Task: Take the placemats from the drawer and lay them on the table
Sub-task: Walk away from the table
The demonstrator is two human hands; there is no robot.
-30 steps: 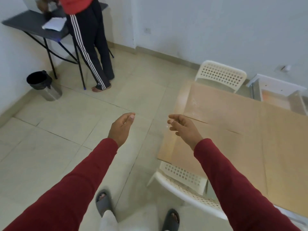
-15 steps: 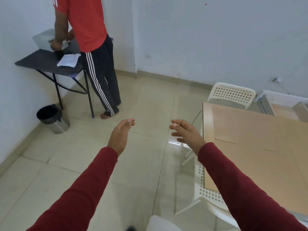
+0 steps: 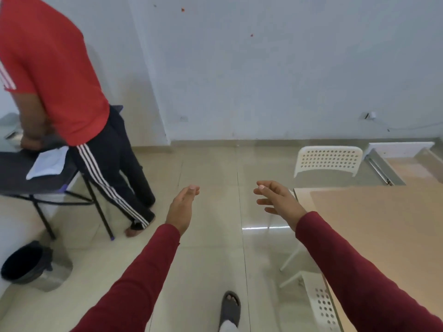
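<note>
A: Both hands empty, nothing gripped. Left hand out in front, fingers straight & together, edge-on to the cam. Right hand also out, fingers loosely spread, relaxed, palm turned inward.

B: Sleeves?

A: Dark red long sleeves on both arms, reaching up from the bottom of the shot.

B: Where are the placemats?

A: Tan mats lie flat on the glass table, right side of frame. Seams show between them, can't tell the count. Right hand hovers over the table's near-left corner area, not touching the mats.

B: Drawer?

A: White drawer far right, by the wall, pulled open w/ metal runner showing. Inside looks tan, can't tell what it is.

B: Chairs?

A: Two white perforated chairs: one at the far end of the table, another tucked under the near edge, seen through the glass.

B: Rest of the room?

A: Another person in red shirt & black striped track pants stands left, bent over a dark folding table w/ a white cloth on it. Bin w/ black liner on the floor below, bottom left. Beige tile floor, white wall. Wearer's foot in a grey slide sandal at bottom centre.
</note>
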